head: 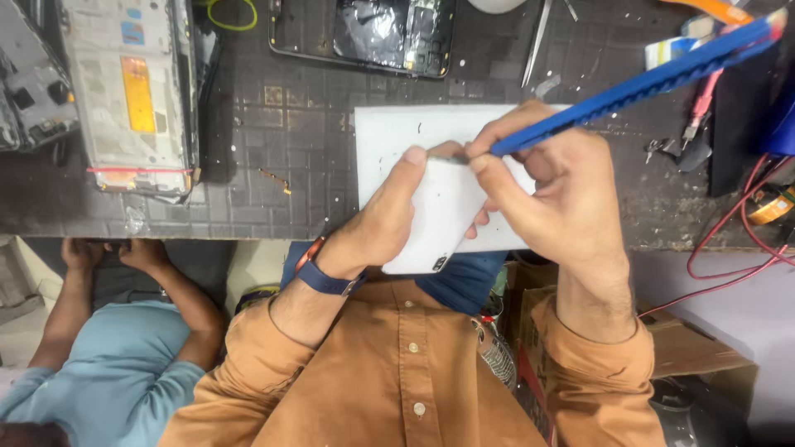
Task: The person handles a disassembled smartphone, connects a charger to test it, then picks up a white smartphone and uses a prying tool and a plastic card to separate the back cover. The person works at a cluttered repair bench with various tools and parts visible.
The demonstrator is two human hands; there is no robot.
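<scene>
At six o'clock on the dark workbench (273, 165), the left hand (377, 223) grips a white phone (443, 211) while the right hand (555, 194) pinches a blue pry tool (654, 79), tip at the phone's twelve o'clock edge.

Lit evenly and fairly brightly from above, with soft shadow beside the opened phone frame (132, 91), glare on the foil of the dismantled phone (364, 33), mild blur on the blue tool (646, 83), and dim, stretched corners.

Blue tool's (638, 87) tip behind fingers (497, 178)
</scene>
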